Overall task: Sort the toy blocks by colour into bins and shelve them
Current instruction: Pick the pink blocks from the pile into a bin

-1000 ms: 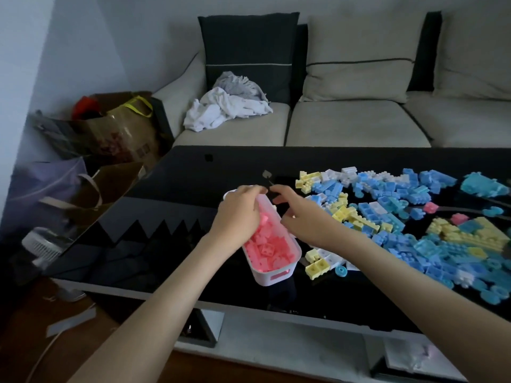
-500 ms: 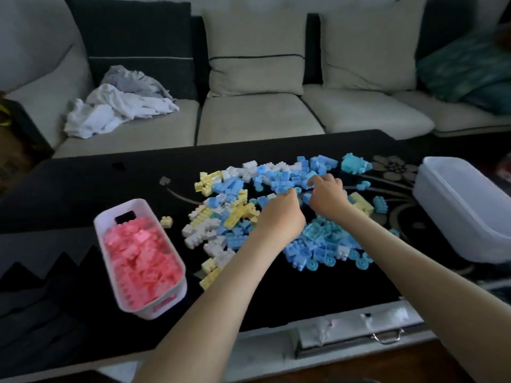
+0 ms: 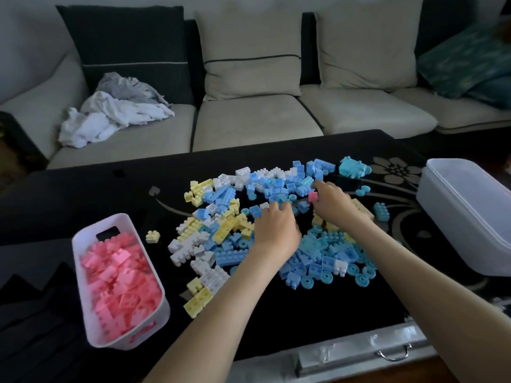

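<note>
**Sorting loose toy blocks on a black table (image 3: 83, 189)**

Both arms reach from the near edge over the blue, yellow and white blocks (image 3: 235, 257) spread mid-table. The right hand (image 3: 331, 203), farther out, pinches a small pink block (image 3: 313, 196) at its fingertips. The left hand (image 3: 276, 230) lies knuckles up, fingers curled down into the heap; whether it grasps anything is hidden. A bin (image 3: 166, 316) packed with pink pieces sits near left. A larger white bin (image 3: 470, 217) at right is cut off by the frame.
</note>
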### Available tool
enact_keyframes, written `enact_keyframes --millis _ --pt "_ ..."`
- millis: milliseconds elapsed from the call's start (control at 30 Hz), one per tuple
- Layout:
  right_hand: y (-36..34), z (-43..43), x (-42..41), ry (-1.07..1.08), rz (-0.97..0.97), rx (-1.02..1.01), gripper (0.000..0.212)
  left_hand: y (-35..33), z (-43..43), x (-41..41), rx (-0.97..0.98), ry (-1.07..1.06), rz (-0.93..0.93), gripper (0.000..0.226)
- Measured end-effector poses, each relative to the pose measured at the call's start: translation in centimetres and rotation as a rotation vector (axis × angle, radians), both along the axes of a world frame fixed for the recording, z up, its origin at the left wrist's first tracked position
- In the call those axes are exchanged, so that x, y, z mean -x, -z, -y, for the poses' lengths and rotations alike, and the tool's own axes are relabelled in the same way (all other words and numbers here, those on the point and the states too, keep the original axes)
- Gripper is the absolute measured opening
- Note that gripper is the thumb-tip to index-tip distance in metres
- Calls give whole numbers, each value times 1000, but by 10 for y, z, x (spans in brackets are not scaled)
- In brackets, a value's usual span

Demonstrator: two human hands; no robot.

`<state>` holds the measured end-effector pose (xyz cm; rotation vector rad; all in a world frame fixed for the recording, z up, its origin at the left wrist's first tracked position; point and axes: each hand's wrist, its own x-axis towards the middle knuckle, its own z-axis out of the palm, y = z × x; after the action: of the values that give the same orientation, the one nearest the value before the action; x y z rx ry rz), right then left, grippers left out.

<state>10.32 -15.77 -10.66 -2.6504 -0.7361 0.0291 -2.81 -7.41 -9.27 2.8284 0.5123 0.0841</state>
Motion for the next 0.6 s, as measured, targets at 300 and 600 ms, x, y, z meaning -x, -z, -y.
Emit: enact_keyframes --millis 300,600 --pt "-6 -13 0 24 -65 11 15 -13 -15 21 -121 10 80 29" --pt "-58 -57 104 -237 233 -387 15 -40 -46 88 -149 -77 62 56"
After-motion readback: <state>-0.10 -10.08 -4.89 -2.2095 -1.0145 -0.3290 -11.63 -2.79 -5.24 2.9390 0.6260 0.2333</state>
